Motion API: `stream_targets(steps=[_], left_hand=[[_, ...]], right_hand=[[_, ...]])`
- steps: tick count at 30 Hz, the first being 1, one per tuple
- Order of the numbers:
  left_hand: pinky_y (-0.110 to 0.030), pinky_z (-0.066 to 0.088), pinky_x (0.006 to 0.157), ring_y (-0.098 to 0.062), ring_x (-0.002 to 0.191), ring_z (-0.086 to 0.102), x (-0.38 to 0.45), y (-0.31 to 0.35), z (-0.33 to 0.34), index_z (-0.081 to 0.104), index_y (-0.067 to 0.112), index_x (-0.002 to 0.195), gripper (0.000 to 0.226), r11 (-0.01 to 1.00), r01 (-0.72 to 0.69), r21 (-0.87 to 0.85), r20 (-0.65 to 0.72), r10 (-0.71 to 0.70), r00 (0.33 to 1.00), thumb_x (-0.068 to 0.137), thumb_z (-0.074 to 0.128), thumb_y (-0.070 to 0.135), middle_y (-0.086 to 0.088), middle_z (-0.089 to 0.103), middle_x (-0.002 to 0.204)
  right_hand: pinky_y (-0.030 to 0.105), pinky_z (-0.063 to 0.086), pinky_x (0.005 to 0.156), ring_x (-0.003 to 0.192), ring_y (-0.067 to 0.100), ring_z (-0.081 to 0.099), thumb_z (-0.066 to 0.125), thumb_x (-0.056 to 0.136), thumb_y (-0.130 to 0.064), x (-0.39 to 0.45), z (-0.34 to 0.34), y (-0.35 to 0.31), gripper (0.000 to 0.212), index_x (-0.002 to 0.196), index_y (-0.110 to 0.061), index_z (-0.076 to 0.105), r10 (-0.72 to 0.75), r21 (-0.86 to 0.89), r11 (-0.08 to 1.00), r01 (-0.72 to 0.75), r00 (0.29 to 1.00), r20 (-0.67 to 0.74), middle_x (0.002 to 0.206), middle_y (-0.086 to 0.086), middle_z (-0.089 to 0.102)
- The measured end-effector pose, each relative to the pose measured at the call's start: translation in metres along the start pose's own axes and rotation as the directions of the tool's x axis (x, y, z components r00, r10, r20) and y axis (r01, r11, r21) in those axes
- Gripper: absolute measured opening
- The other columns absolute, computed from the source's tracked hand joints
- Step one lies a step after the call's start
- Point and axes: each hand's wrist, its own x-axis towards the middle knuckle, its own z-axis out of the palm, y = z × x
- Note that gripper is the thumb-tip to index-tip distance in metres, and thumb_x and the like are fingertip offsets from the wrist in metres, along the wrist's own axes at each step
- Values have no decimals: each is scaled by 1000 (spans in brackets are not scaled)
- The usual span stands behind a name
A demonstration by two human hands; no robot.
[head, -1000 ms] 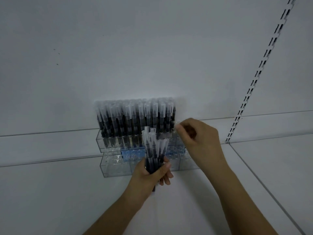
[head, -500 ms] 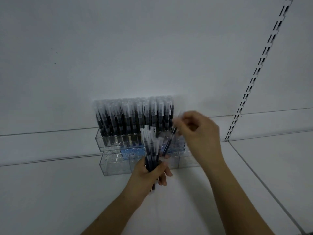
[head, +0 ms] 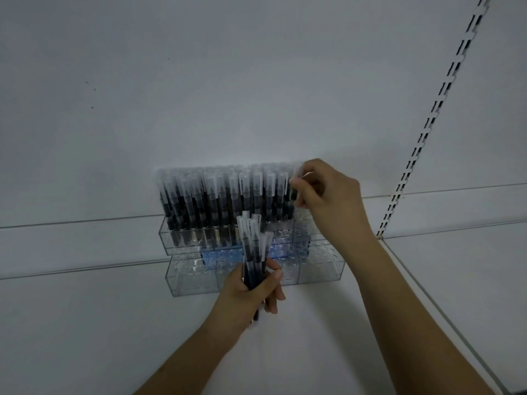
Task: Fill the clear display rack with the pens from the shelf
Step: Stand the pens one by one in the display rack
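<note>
Clear plastic tiered display rack (head: 319, 269) stands on the white shelf (head: 85, 323) just beyond my hands. My left hand (head: 251, 292) grips a bundle of dark clear-capped pens (head: 253, 252); my right hand (head: 330, 195) pinches one pen (head: 295, 183) at the filled back row's right end.
</note>
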Motion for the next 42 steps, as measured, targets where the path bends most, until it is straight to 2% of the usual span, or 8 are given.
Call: stream_targets(steps=[3,10,15,23,29,33,38,42], left_hand=[[-31,50,55,-24,53,57,0,0,0,59,0,100,17,1000,-6,-8,-3,6,1000,92,61,15,-13,66,68],[-30,50,56,-23,53,57,0,-1,-1,59,3,99,15,1000,-8,-5,-6,8,1000,91,63,15,-11,65,67],[-31,50,54,-21,51,55,0,0,-1,62,8,96,21,1000,-15,-1,2,15,1000,83,68,23,-8,61,61],[-32,41,51,-17,44,52,1,-4,-3,58,9,72,19,997,19,81,-49,-15,999,86,70,17,-3,58,51],[-22,44,48,-15,44,53,-3,4,3,56,9,70,27,997,-17,80,11,16,1000,87,62,29,-3,57,52],[-22,44,50,-18,48,54,-4,7,2,57,8,70,35,996,-28,89,34,25,999,91,55,36,-4,58,57],[-25,36,45,-13,43,39,-4,2,1,58,7,94,16,999,-9,50,15,9,1000,93,60,23,1,46,52],[-23,33,42,-12,43,36,-4,2,2,57,6,92,16,1000,31,-2,-1,-31,1000,89,63,21,2,43,50]], right_hand=[[14,51,65,62,8,66,63,95,-25,0,8,2,9,90,-18,60,-24,-131,991,36,995,95,74,-3,69],[4,42,63,68,7,61,67,91,-37,-6,13,17,21,91,-16,69,-16,-294,955,31,998,54,75,-8,67],[11,49,68,73,2,61,70,86,-43,-40,12,11,20,87,-23,70,14,-138,990,-17,1000,-24,74,-13,67],[7,46,68,79,-3,61,78,80,-35,-68,33,14,28,105,-31,65,145,51,985,-165,950,275,86,-14,67],[12,46,61,69,6,63,70,86,-23,-69,34,21,6,85,-17,70,170,-58,985,-162,970,172,74,-6,69],[28,55,67,65,5,66,66,89,-30,-66,24,15,15,78,-20,67,153,-79,986,-148,986,71,69,-6,69],[32,56,62,65,13,69,61,95,-26,-40,-9,-10,11,85,-21,62,103,159,986,-53,942,-320,74,-4,71],[26,57,61,66,12,71,55,100,-22,-9,-20,-5,15,91,-11,61,78,174,985,-20,939,-335,76,-3,71]])
